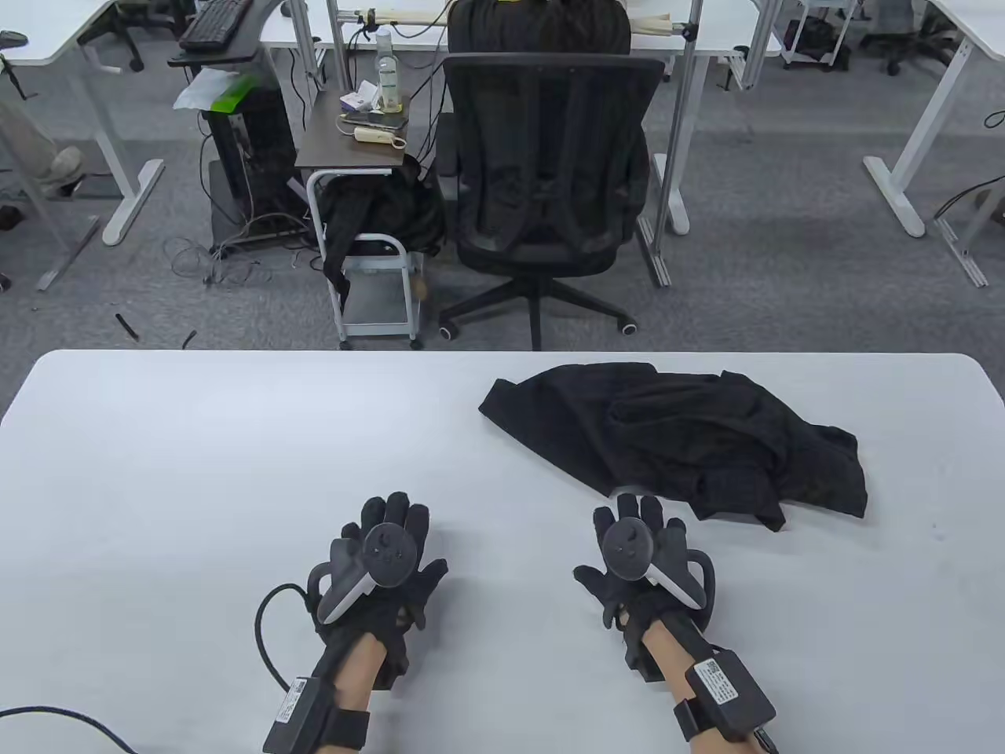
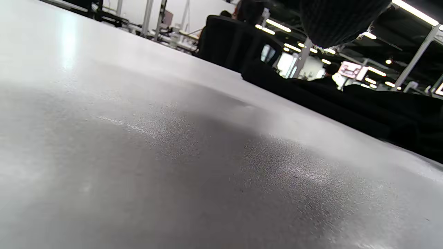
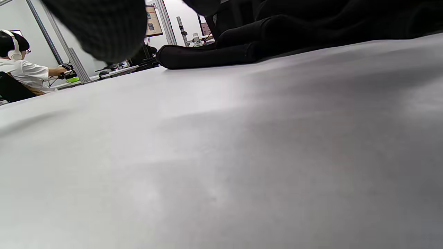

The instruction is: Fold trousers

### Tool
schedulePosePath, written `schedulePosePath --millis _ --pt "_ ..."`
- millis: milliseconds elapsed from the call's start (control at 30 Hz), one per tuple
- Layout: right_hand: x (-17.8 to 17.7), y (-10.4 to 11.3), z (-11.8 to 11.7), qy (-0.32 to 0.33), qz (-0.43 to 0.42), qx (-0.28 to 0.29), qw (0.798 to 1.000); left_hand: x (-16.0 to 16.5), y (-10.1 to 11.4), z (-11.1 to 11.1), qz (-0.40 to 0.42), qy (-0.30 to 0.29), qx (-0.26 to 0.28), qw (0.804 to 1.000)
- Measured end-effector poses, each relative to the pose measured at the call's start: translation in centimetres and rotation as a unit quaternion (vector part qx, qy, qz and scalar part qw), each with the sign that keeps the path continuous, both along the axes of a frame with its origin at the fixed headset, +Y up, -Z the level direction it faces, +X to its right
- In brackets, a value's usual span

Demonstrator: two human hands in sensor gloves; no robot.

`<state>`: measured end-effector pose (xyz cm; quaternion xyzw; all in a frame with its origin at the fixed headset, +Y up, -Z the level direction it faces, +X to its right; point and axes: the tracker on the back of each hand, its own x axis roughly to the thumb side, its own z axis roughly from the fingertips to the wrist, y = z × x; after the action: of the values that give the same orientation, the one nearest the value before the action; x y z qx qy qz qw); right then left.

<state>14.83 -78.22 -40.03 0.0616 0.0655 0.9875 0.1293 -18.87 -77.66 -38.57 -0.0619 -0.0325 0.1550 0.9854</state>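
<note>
Black trousers (image 1: 683, 436) lie crumpled in a heap on the white table (image 1: 196, 471), right of centre near the far edge. They also show in the left wrist view (image 2: 346, 100) and the right wrist view (image 3: 277, 38). My left hand (image 1: 392, 542) rests flat on the table at the front, fingers spread, holding nothing. My right hand (image 1: 640, 542) rests flat too, fingers spread, its fingertips just short of the trousers' near edge. A gloved finger (image 2: 339, 20) hangs into the left wrist view, and another (image 3: 100, 27) into the right wrist view.
A black office chair (image 1: 550, 173) stands beyond the table's far edge. A small cart (image 1: 369, 236) with dark cloth and clutter stands left of it. A cable (image 1: 271, 628) loops on the table beside my left wrist.
</note>
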Motion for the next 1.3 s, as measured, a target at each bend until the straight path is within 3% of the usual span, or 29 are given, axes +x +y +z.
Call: schedulePosePath --millis 667,900,1300 --pt "-0.2 -0.4 -0.2 -0.001 -0.005 -0.006 1.000 -0.3 0.1 0.0 0.014 0.007 -0.004 1.000" --pt "0.3 0.5 -0.5 -0.016 -0.037 -0.008 0.999 -0.2 0.7 0.0 0.025 0.004 0.001 1.000" --pt "6.4 3.5 -4.9 -0.131 -0.124 -0.029 0.983 0.3 1.1 0.3 0.027 -0.006 0.005 1.000"
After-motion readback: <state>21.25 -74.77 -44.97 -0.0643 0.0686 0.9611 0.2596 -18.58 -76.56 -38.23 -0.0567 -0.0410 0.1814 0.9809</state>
